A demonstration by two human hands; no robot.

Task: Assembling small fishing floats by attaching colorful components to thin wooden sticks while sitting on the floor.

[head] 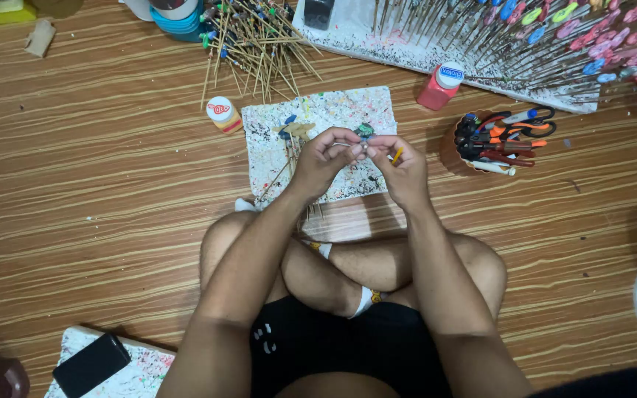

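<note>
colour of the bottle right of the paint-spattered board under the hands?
Red bottle with a white cap, clearest in the head view, standing on the wooden floor.

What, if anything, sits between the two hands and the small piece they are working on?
Nothing visible: the left hand and right hand both pinch the small green-topped piece directly, above the paint-speckled board.
</note>
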